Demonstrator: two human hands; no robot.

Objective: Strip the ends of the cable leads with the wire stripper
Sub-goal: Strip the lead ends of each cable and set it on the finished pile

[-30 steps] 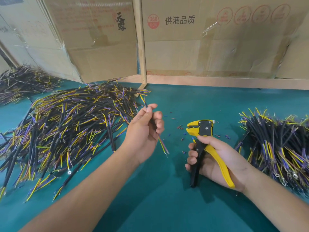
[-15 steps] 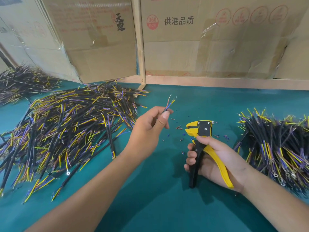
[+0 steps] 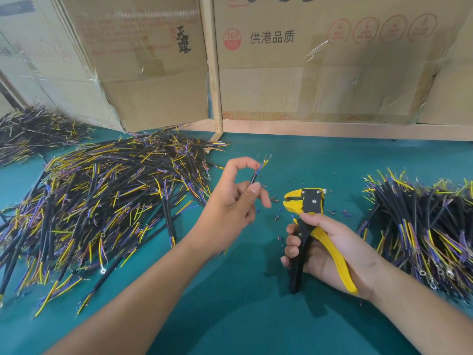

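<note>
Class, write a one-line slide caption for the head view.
Left hand pinches a cable; right hand grips the wire stripper.

The worktop is covered in matt teal cloth-like matting. The stripper has smooth yellow and black plastic grips and small bright metal rivets at its head. The cables wear matt black plastic jackets, with glossy yellow, blue and purple leads and some metal ring terminals. Behind stand dull brown cardboard boxes patched with shiny clear tape, and a pale bare wood post.
</note>
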